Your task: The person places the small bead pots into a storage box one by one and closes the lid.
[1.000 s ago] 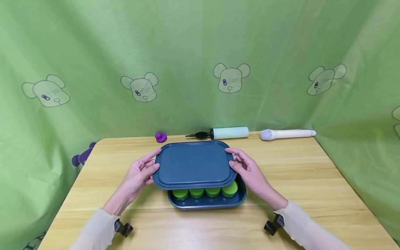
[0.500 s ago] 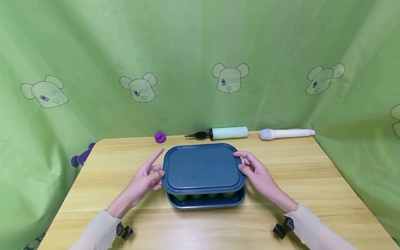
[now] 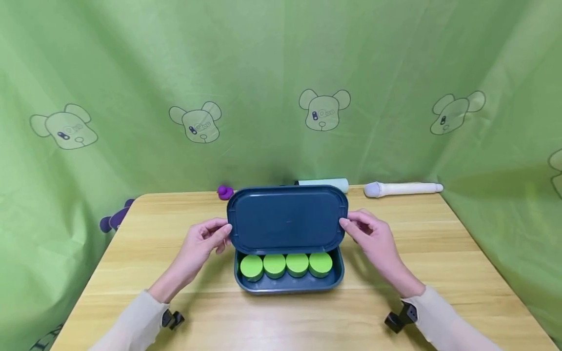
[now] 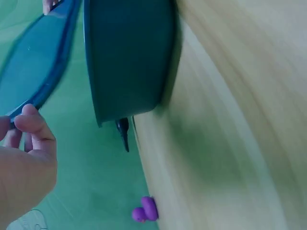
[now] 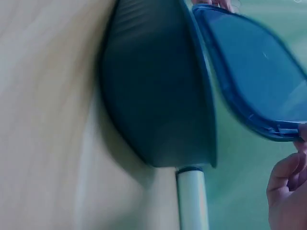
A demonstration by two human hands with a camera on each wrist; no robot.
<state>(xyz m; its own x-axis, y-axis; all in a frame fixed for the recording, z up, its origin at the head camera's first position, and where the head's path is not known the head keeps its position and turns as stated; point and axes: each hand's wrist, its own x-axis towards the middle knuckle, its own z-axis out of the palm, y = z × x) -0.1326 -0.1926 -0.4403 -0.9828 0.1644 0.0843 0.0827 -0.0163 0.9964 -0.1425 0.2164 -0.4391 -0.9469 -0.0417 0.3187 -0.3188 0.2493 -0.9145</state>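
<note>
Between my two hands a dark blue lid (image 3: 287, 220) is held up, tilted, over the back part of a dark blue box (image 3: 290, 286). My left hand (image 3: 204, 241) pinches its left end between thumb and fingers. At the other end, my right hand (image 3: 372, 239) grips the lid the same way. Several green round pieces (image 3: 274, 266) sit in a row inside the box. Both wrist views show the lid (image 4: 33, 62) raised apart from the box's side wall (image 5: 153, 86).
Along the table's (image 3: 153, 253) back edge lie a purple rubber duck (image 3: 225, 192), a pale blue hand pump (image 3: 329, 185) partly hidden behind the lid, and a white toy microphone (image 3: 404, 189). A green curtain (image 3: 263, 146) hangs behind.
The lid first shifted right and nearer over the box, then its front edge lifted and tipped up, uncovering the green pieces. My left index finger, stretched out before, is back at the lid.
</note>
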